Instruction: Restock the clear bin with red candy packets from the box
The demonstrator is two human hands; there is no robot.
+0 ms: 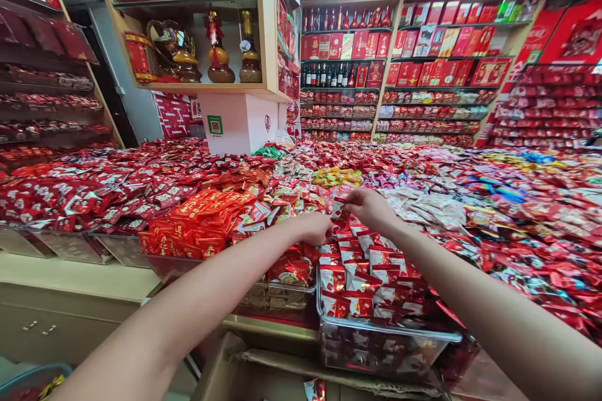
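Note:
My right hand (369,208) pinches a small red-and-white candy packet (338,208) above the back of a clear plastic bin (390,329). Several similar packets lie in rows in that bin. Just left of it, my left hand (316,229) is closed, knuckles up, over the bin's back left corner. Its fingertips are hidden from me, so what they hold cannot be made out. Below my left hand, larger red packets (291,270) fill the neighbouring clear bin.
Bright red-orange packets (202,219) are heaped to the left, white ones (427,205) to the right. An open cardboard box (277,376) with a loose packet (315,390) stands below the counter. A white pillar (230,125) and stocked shelves (348,62) rise behind.

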